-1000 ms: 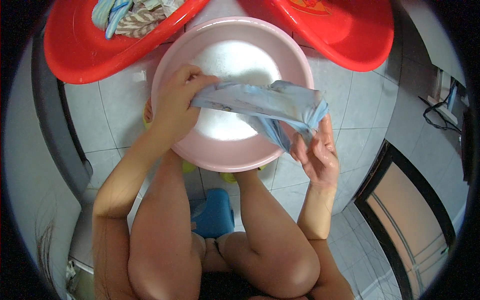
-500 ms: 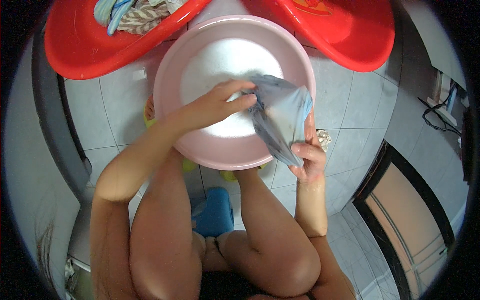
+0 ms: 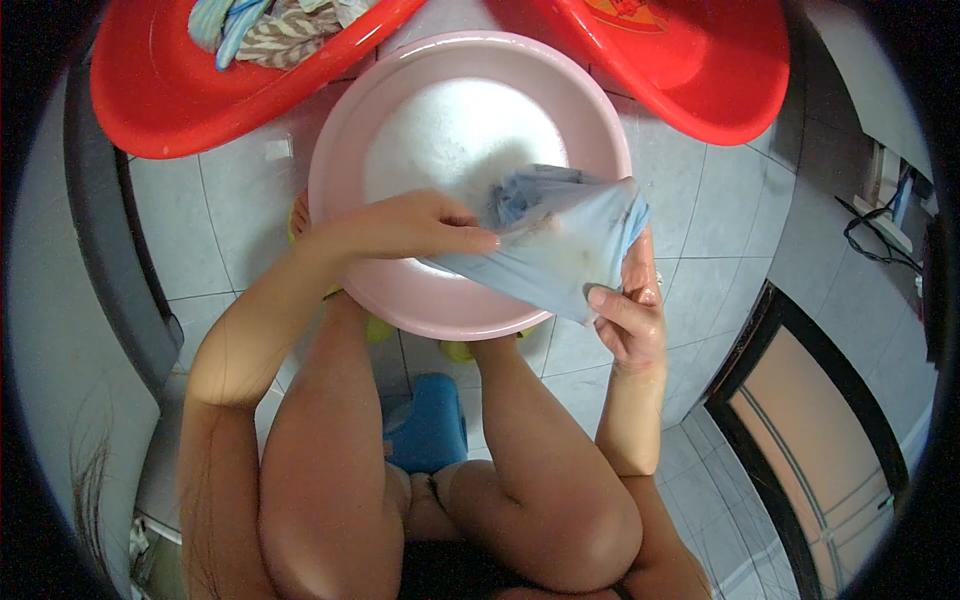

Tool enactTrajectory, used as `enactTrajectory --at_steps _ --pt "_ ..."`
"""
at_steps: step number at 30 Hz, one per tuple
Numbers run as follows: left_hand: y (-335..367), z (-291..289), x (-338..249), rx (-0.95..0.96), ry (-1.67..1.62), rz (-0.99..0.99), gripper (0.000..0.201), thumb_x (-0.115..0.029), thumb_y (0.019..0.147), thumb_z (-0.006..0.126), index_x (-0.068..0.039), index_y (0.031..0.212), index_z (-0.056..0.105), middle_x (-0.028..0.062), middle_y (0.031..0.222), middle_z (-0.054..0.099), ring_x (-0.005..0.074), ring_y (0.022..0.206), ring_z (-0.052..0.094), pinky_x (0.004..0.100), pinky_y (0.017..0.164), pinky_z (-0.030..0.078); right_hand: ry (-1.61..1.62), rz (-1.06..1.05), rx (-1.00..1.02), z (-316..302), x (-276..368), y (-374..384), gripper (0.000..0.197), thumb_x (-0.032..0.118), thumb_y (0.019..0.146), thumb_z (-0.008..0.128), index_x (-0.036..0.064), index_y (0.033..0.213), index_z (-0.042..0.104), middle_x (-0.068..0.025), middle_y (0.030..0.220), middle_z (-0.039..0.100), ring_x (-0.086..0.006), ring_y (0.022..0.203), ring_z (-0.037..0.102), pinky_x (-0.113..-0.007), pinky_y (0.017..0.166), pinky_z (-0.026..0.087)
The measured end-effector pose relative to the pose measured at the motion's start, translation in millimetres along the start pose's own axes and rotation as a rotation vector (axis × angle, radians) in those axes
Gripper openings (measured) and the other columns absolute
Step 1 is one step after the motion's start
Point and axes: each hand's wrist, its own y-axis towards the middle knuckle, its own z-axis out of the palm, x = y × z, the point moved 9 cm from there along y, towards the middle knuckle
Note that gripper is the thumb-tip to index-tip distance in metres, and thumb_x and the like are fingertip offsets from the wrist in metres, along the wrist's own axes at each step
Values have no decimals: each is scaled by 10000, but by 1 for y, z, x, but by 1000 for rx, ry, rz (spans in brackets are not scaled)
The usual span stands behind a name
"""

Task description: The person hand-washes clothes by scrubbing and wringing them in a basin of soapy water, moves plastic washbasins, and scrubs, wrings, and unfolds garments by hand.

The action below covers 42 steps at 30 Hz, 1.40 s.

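Note:
A wet, light blue piece of cloth, with a few darker spots, is stretched between my hands above the pink basin. On the right, my right hand grips its edge, thumb on top and the other fingers partly behind the fabric. My left hand pinches the opposite edge near the basin's middle; its fingertips are partly hidden. A bunched part of the cloth hangs over the whitish, sudsy water.
Behind the basin stand two red tubs, the left one holding striped and patterned fabrics, the right one tilted inward. A blue plastic stool is between my legs. Black cables hang by the right wall.
The cloth has been pulled wider, its left edge drawn toward me and to the left by my left hand. My right hand has shifted slightly right.

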Motion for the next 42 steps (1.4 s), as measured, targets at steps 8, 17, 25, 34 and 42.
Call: enactTrajectory --at_steps 8,17,25,34,42 --pt "-32 -45 2 -495 -686 506 316 -100 817 647 -93 1107 523 -6 990 562 95 920 525 242 824 412 -255 -17 -296 -40 -9 13 480 15 881 551 -5 1338 406 -86 1187 591 -150 1078 561 -262 945 414" --pt "-75 -68 26 -676 -659 437 299 -28 800 605 -93 1081 524 5 1091 531 110 980 512 252 872 396 -69 -100 -251 -44 17 -10 735 -123 737 528 7 1413 269 -124 1364 432 -232 1272 414 -353 1058 335" --pt "-65 -5 -50 -573 534 382 534 -141 764 668 -102 1275 517 140 1342 448 272 1257 403 401 1077 287 -157 169 267 -11 -26 -25 620 -114 754 594 -3 1338 418 -65 1331 475 -149 1217 443 -293 975 388" --pt "-21 -14 3 -344 -87 29 470 -166 833 658 -77 1256 474 128 978 571 179 882 577 295 743 476 -376 324 46 -36 -29 29 295 27 860 586 25 1154 559 -54 994 644 -95 906 589 -227 812 452" --pt "51 -79 -44 -761 958 486 426 -283 872 600 -84 1232 491 145 958 577 335 914 593 414 822 473 -828 -69 -365 -80 -83 153 275 141 873 543 7 1113 539 -134 873 634 -185 780 615 -308 732 481"
